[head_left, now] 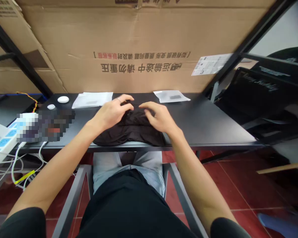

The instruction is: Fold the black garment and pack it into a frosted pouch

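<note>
A dark brown cloth garment lies bunched and folded on the black desk, close to its front edge. My left hand sits on its upper left side, with fingers curled over a fold and a ring on one finger. My right hand rests on the upper right of the cloth, fingers slightly apart and pressing down. The two hands are close together, not touching.
Flat white packets and white round objects lie at the desk's back. A pixelated patch hides something at left. A power strip trails cables. A large cardboard box stands behind the desk.
</note>
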### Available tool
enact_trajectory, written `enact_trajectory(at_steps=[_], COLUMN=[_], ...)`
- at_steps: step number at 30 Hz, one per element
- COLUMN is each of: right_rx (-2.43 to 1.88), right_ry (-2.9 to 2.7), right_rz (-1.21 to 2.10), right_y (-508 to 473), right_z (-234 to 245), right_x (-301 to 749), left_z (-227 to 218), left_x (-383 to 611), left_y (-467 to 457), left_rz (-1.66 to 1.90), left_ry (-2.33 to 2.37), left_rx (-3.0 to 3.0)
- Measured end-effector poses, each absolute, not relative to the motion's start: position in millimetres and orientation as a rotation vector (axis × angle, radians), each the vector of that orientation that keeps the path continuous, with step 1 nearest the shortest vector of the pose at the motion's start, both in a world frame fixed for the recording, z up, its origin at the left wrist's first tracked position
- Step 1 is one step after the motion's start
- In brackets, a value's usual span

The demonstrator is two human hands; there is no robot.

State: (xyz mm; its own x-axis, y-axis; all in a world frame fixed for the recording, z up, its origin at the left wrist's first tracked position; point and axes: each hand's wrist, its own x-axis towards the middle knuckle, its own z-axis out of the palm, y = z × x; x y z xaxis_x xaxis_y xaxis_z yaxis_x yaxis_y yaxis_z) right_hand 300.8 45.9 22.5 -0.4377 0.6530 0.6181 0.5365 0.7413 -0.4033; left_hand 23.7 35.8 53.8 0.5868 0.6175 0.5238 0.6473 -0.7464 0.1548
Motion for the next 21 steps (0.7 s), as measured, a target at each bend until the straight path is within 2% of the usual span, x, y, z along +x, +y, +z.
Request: enact_trajectory(at_steps=[4, 6, 10, 15, 21], right_rx=[-0.937, -0.929, -0.890, -0.854, -0.878], right_ry=[-1.965, -1.991, -2.125, -2.217, -2.336], right_rz=[0.198, 0.229, 0.289, 0.263, 0.190], right_y=[36, 29, 21, 18, 18], right_z=[18, 14, 8, 5, 1], right_x=[326, 329, 322, 311, 309], left_z=[30, 22, 20, 27, 24], left_x=[51, 49, 26, 3, 9], left_y=[41, 38, 27, 14, 21], left_rz=[-0.882, -1.014, -1.237, -0.768, -0.686], left_ry=[-0.951, -0.955, -1.376, -2.206, -2.296], left_rx=[-2.950, -2.969, -2.665, -2.432, -2.589])
